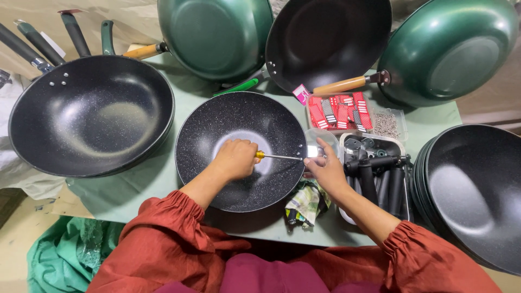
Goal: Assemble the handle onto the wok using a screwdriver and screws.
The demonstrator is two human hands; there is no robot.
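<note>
Green-covered counter [163,184] crowding with woks all round, black and green. Left hand [234,159] sitting inside speckled black wok [217,135], fingers wrapping screwdriver [277,157], shaft pointing at rim holes, likely to drive screw. Right hand [325,171] bracing outside same rim, fingers pinching there, steadying; what they are gripping, cannot tell. Black handles [380,182] in tray and screws [386,125] lying near right hand, within reach.
</note>
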